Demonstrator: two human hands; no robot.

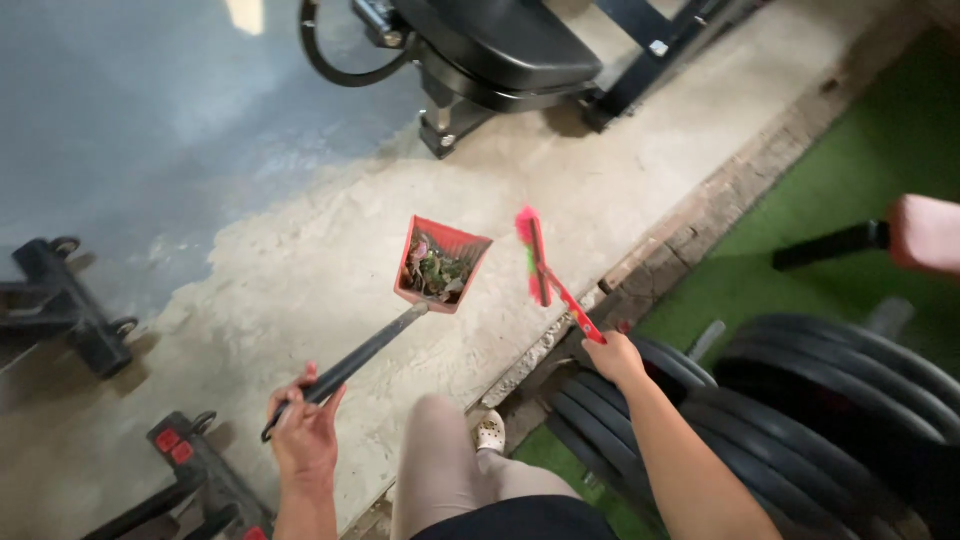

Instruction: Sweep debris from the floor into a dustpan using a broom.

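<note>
Gym floor of bare concrete beside green turf: left hand (305, 432) closed on the black handle end of a red dustpan (440, 265) held above the concrete, light, stiff, leaf-filled so keep level; right hand (612, 357) grips small broom (545, 270).

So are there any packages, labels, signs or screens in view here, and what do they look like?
No packages, signs or screens show.
Red tags: two small red rectangles on the black wheeled frame, bottom left beside the left hand; too small to tell more.
White patch: small pale square on the black machine frame, top centre; could be a label or a fitting.
</note>
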